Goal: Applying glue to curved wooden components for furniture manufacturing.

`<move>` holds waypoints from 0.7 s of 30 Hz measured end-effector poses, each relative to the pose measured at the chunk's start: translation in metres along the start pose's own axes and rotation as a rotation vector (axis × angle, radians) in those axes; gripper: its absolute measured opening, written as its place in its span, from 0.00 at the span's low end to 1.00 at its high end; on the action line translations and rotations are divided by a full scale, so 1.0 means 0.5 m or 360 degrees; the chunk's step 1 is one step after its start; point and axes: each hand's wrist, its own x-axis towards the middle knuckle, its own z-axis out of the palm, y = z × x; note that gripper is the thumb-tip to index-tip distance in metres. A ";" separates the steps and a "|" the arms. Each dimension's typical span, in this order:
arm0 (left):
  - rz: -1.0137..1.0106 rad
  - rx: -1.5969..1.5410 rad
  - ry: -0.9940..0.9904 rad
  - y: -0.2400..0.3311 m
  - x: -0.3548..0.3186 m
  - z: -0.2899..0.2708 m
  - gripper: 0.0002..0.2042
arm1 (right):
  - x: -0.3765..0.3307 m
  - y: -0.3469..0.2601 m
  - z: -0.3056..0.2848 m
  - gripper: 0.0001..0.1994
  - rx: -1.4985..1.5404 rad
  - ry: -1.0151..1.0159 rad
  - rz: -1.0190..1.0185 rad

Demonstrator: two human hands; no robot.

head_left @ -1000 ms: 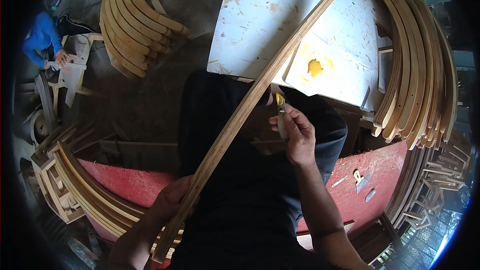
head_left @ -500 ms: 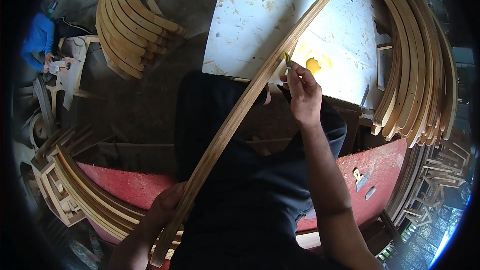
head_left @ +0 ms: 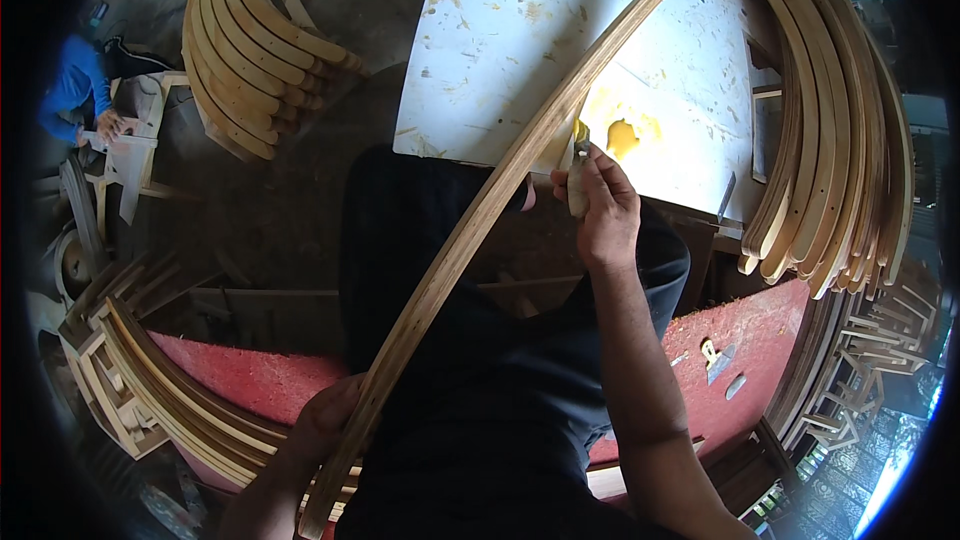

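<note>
A long curved plywood strip (head_left: 470, 240) runs from the lower left up to the white board (head_left: 500, 50). My left hand (head_left: 325, 420) grips its lower end. My right hand (head_left: 598, 200) is closed around a small tool with a pale handle (head_left: 578, 180), its blade tip beside the strip's right edge, close to a yellow glue patch (head_left: 625, 135) on the board.
Stacks of curved plywood strips lie at the upper left (head_left: 250, 50), along the right (head_left: 840, 140) and at the lower left (head_left: 170, 390). A red surface (head_left: 750, 340) lies below. A person in blue (head_left: 75, 90) works at the far left.
My right hand has moved up from my chest to the board's near edge with the tool. The strip and my left hand have stayed almost still.
</note>
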 end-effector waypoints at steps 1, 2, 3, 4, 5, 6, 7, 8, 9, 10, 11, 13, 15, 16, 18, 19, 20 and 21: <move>0.0002 -0.0013 -0.0006 0.001 0.000 0.001 0.33 | -0.004 0.002 0.000 0.16 -0.0007 0.0032 0.0006; -0.0021 -0.0011 0.0037 0.002 -0.001 0.002 0.33 | -0.006 0.004 0.000 0.16 -0.0009 0.0046 0.0005; -0.0045 -0.0009 0.0083 0.003 -0.001 0.004 0.32 | -0.007 0.006 0.001 0.16 -0.0013 0.0055 0.0020; -0.0047 -0.0017 0.0094 0.003 -0.002 0.005 0.32 | -0.008 0.008 0.001 0.16 0.0015 0.0020 -0.0037; -0.0053 0.0010 0.0141 0.004 -0.003 0.007 0.31 | -0.010 0.011 0.002 0.15 0.0026 0.0036 -0.0039; -0.0065 0.0035 0.0198 0.004 -0.006 0.008 0.30 | -0.013 0.013 0.001 0.15 0.0059 -0.0035 -0.0061; -0.0084 0.0022 0.0236 0.006 -0.009 0.008 0.30 | -0.019 0.015 -0.001 0.15 0.0022 0.0008 -0.0065; -0.0095 0.0045 0.0203 0.007 -0.012 0.007 0.27 | -0.029 0.019 -0.003 0.14 0.0049 -0.0012 -0.0088; -0.0079 0.0060 0.0166 0.009 -0.013 0.006 0.25 | -0.032 0.024 -0.001 0.14 0.0001 0.0076 -0.0067; -0.0095 0.0065 0.0189 0.010 -0.014 0.005 0.25 | -0.039 0.026 -0.004 0.15 -0.0047 0.0030 -0.0109; -0.0089 0.0071 0.0181 0.010 -0.013 0.005 0.25 | -0.047 0.028 -0.008 0.14 -0.0105 0.0013 -0.0083; -0.0071 0.0080 0.0164 0.009 -0.011 0.004 0.25 | -0.058 0.034 -0.015 0.14 -0.0167 -0.0005 -0.0072; -0.0082 0.0084 0.0205 0.006 -0.008 0.005 0.25 | -0.068 0.043 -0.015 0.14 -0.0102 -0.0003 -0.0037; -0.0073 0.0098 0.0208 0.005 -0.007 0.005 0.25 | -0.072 0.044 -0.017 0.14 -0.0099 -0.0023 -0.0070; -0.0084 0.0052 0.0170 0.005 -0.007 0.004 0.25 | -0.079 0.046 -0.018 0.14 -0.0166 -0.0027 -0.0046; -0.0060 0.0058 0.0157 0.005 -0.008 0.003 0.25 | -0.080 0.047 -0.017 0.13 -0.0126 -0.0042 -0.0067; -0.0063 0.0084 0.0158 0.006 -0.008 0.003 0.27 | -0.082 0.047 -0.015 0.13 -0.0147 -0.0033 -0.0084; -0.0082 0.0110 0.0174 0.007 -0.008 0.004 0.28 | -0.083 0.047 -0.014 0.12 -0.0178 -0.0054 -0.0102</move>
